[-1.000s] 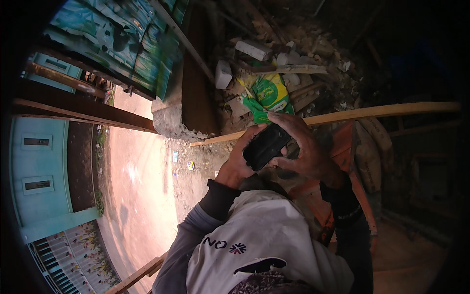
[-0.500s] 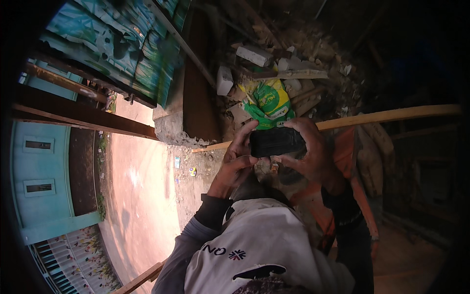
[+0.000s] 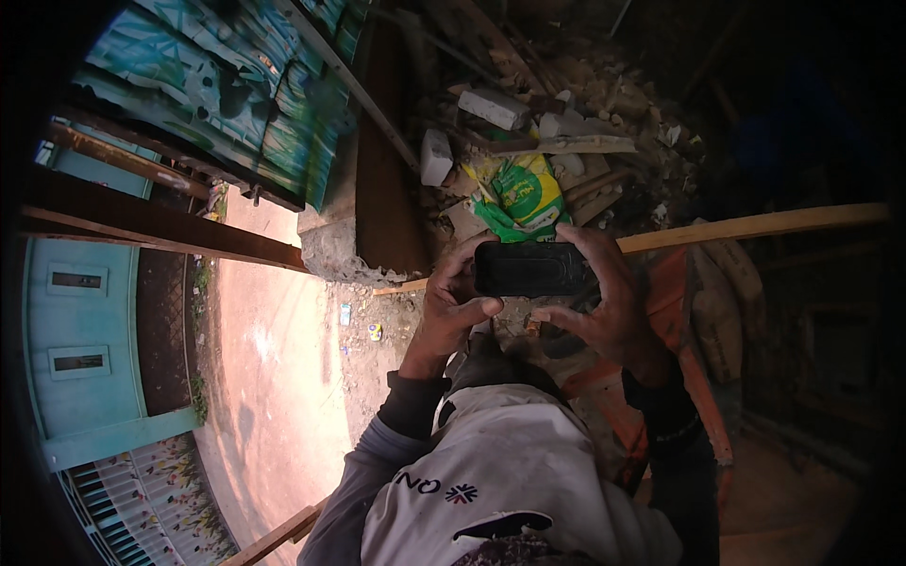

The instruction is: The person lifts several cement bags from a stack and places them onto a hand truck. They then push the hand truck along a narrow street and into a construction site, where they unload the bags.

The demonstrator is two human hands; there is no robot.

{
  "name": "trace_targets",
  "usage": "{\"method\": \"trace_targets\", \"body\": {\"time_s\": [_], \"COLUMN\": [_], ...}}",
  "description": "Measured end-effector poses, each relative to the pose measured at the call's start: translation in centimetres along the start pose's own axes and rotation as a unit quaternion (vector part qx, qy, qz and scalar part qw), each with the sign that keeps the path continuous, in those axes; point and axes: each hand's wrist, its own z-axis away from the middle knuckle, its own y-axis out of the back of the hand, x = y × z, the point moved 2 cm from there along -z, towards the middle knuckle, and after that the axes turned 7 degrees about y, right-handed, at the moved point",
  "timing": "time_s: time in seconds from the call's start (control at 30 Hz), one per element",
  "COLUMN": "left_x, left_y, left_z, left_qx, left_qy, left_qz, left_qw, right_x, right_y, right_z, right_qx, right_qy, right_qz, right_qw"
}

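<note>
A black, flat, phone-shaped object (image 3: 530,269) with rounded corners lies sideways between my two hands. My left hand (image 3: 453,297) grips its left end, fingers behind and along the top corner, thumb just under the lower corner. At the other end my right hand (image 3: 609,307) curves round it, the forefinger by the upper right corner. The right thumb hangs below the lower edge, apart from it. The object's dark face is toward me, with a slightly paler inner outline; what it shows is too dark to make out.
A wooden rail (image 3: 755,226) crosses behind my hands. Past it lie a green and yellow sack (image 3: 517,196), pale blocks (image 3: 494,108) and rubble. A broken concrete ledge (image 3: 330,250) stands to the left, beside a sunlit path (image 3: 264,349). Orange sheeting (image 3: 665,292) is on the right.
The black object has shifted slightly left and up. My right thumb has come away from its lower edge, and the right hand has spread wider.
</note>
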Motion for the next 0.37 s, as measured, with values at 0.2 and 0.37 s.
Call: {"method": "trace_targets", "body": {"time_s": [0.2, 0.37], "left_x": [4.4, 11.8], "left_y": [-0.3, -5.1], "left_z": [-2.1, -1.3], "left_qx": [0.031, 0.088], "left_qy": [-0.083, -0.238], "left_qz": [0.143, -0.003], "left_qw": [0.986, 0.967], "right_x": [2.6, 3.9], "right_y": [-0.3, -1.0], "right_z": [0.8, 1.4], "right_qx": [0.018, -0.094], "right_qy": [-0.112, -0.169], "right_qz": [-0.028, -0.013], "right_qw": [0.993, 0.981]}}
